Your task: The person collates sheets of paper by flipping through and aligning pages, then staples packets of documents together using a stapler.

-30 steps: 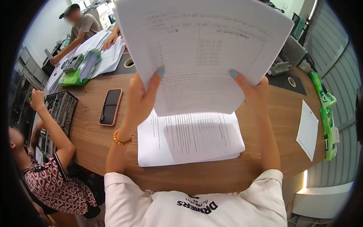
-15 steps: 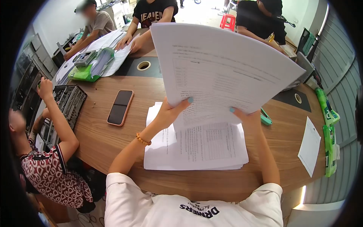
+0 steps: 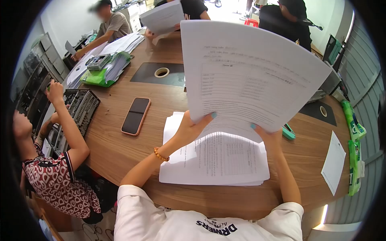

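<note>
A thick sheaf of printed sheets (image 3: pixel 249 76) is held up, curved, above the table. My left hand (image 3: pixel 191 129) grips its lower left edge, thumb on the front and the other fingers hidden behind. At its lower right edge my right hand (image 3: pixel 268 135) holds it the same way. Below lies a stack of printed papers (image 3: pixel 213 164), flat on the wooden table (image 3: pixel 106 142). To the left is a phone (image 3: pixel 136 116) with a pink case. A teal stapler-like object (image 3: pixel 288 131) sits just right of my right hand.
Tape rolls (image 3: pixel 161 72) (image 3: pixel 323 111) lie on dark table panels. A single sheet (image 3: pixel 333 162) and green packages (image 3: pixel 354 160) are at the right. Papers in a green wrapper (image 3: pixel 98 76) stand back left. A person (image 3: pixel 60 172) sits left by a metal rack (image 3: pixel 80 108); others sit across.
The view has shifted, so most things appear lower and further right. My hands still hold the sheaf. A person across the table has lifted papers that were not raised before.
</note>
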The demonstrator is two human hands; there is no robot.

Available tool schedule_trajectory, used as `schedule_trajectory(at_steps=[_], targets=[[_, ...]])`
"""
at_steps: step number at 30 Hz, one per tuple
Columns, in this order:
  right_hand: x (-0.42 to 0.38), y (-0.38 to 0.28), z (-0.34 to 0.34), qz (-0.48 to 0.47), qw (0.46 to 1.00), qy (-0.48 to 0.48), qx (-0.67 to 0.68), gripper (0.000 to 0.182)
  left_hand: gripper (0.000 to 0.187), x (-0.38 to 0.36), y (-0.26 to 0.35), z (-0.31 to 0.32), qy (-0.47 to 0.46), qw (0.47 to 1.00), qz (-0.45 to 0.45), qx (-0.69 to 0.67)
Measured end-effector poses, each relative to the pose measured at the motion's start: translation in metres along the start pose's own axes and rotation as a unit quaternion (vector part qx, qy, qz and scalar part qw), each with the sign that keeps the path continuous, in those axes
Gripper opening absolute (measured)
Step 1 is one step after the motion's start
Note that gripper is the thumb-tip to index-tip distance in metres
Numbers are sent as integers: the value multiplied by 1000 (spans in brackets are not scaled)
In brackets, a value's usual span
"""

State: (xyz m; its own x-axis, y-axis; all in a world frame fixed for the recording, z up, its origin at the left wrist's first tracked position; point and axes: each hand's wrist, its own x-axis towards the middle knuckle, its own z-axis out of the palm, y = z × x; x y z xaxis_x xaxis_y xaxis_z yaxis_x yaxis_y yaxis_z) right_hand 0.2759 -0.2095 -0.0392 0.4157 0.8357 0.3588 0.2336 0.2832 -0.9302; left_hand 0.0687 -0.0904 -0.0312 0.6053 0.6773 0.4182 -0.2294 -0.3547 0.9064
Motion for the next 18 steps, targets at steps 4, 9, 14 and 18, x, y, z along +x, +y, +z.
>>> schedule_trajectory(at_steps=[4, 9, 14, 18], targets=[[-4, 12, 0, 31, 998, -13, 53, 22, 15, -3, -11, 1, -6, 998, 56, 8], [-10, 19, 6, 19, 999, -7, 42, 23, 15, -6, -19, 0, 14, 997, 49, 65], [-11, 9, -28, -14, 940, -230, 250, 62, 20, 5, 50, -54, -2, 989, -42, 143], [14, -55, -38, 117, 931, -170, 300, 96, 19, -3, 52, -107, -245, 944, -155, 160]])
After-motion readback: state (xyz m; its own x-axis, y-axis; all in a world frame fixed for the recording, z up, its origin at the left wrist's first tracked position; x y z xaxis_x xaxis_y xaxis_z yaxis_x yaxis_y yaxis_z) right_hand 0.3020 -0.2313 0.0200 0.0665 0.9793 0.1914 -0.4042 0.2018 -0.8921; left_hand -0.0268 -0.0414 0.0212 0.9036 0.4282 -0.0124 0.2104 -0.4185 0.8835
